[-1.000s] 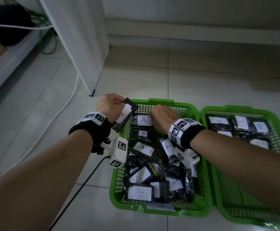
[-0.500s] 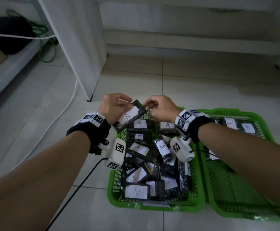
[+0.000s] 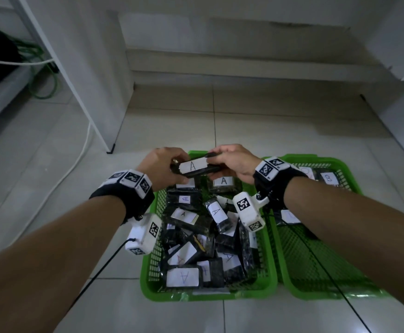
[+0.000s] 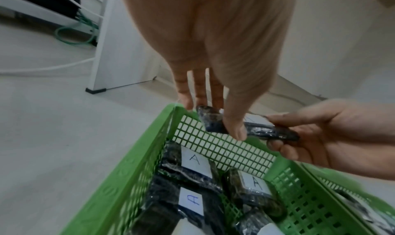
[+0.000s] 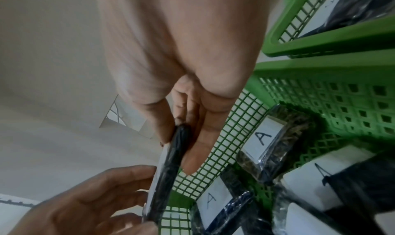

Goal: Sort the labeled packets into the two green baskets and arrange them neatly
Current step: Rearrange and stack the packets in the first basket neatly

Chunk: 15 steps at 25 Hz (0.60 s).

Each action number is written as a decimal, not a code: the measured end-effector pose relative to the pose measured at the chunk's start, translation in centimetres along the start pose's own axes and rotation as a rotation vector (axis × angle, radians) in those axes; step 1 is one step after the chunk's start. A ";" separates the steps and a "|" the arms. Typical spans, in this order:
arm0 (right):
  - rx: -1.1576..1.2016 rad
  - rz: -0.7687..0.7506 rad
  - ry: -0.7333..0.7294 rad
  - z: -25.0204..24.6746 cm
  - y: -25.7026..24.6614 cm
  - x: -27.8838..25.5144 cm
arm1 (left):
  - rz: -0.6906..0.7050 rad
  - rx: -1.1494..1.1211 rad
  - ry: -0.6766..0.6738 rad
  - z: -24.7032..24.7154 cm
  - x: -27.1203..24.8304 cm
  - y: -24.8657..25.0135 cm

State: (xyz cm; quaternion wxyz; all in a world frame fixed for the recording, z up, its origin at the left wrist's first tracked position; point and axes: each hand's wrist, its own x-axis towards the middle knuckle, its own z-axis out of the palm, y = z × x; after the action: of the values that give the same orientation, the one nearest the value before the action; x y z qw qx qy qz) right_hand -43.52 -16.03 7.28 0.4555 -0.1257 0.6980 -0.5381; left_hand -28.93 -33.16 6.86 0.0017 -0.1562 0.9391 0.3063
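Note:
Both hands hold one black packet [image 3: 196, 167] with a white "A" label, level above the far rim of the left green basket [image 3: 208, 293]. My left hand [image 3: 166, 165] pinches its left end; in the left wrist view the thumb lies on the packet [image 4: 215, 123]. My right hand [image 3: 232, 164] pinches the right end, with the packet [image 5: 171, 164] edge-on in the right wrist view. The left basket [image 4: 119, 179] is full of "A" packets [image 3: 223, 182]. The right green basket [image 3: 316, 288] holds "B" packets [image 3: 328, 178] at its far end.
The baskets sit side by side on a pale tiled floor. A white cabinet panel [image 3: 92, 75] stands at far left, with a white cable [image 3: 76, 162] and green cables [image 3: 40, 87] beside it. Black wrist-camera cords [image 3: 95, 280] trail down over the floor and the right basket.
The right hand left the packets in the basket and took the right end of the "A" packet. The packet turned from tilted to level, now held by both hands.

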 end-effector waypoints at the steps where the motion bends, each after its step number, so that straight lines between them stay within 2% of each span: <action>1: -0.025 0.004 -0.015 0.0 0.2 0.0 | 0.005 0.066 -0.004 0.1 0.0 0.2; 2: -0.129 -0.012 -0.007 0.0 0.4 0.1 | 0.001 0.119 -0.013 0.2 0.0 0.3; 3: -0.350 -0.064 0.039 -0.1 0.5 0.4 | -0.002 0.172 -0.020 0.4 0.0 0.3; 6: -1.279 -0.239 0.131 -0.6 1.1 0.8 | 0.002 0.299 -0.004 0.8 0.0 -0.1; 7: -1.458 -0.237 0.111 -0.7 1.5 0.8 | 0.002 0.328 0.003 0.8 0.0 -0.3; 9: -1.594 -0.175 0.057 -0.9 2.5 0.7 | -0.007 0.377 -0.019 1.0 -0.3 -0.9; 15: -1.555 -0.158 0.056 -1.5 3.8 1.2 | 0.005 0.444 -0.010 1.9 -0.9 -1.5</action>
State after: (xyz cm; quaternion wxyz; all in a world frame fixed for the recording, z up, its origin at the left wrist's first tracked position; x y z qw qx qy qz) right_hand -44.12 -14.41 3.44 0.1791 -0.4444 0.8748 0.0716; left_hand -27.82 -32.92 4.54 0.0399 -0.1484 0.9838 0.0925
